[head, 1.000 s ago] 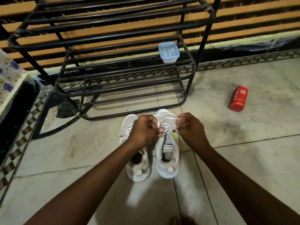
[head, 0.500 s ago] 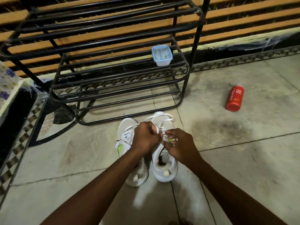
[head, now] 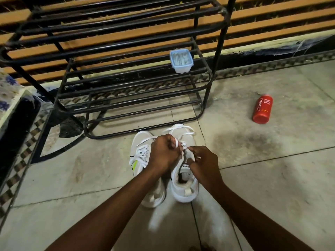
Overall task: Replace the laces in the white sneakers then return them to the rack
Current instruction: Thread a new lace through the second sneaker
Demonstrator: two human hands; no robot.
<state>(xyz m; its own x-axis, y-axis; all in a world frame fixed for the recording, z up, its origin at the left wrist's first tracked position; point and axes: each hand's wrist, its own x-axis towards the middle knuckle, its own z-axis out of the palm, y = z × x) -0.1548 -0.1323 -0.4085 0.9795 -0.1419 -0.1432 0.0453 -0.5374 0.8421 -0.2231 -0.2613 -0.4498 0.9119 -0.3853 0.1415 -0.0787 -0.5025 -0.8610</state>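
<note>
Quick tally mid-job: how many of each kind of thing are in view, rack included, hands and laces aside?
White sneakers: 2
Black rack: 1
Blue-lidded container: 1
Red bottle: 1
Total: 5

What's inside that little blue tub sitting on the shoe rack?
The tub on the rack holds pale, whitish strips, possibly laces, though it is too small to be sure. Only the top layer shows; anything beneath, and the tub's bottom, is covered.
</note>
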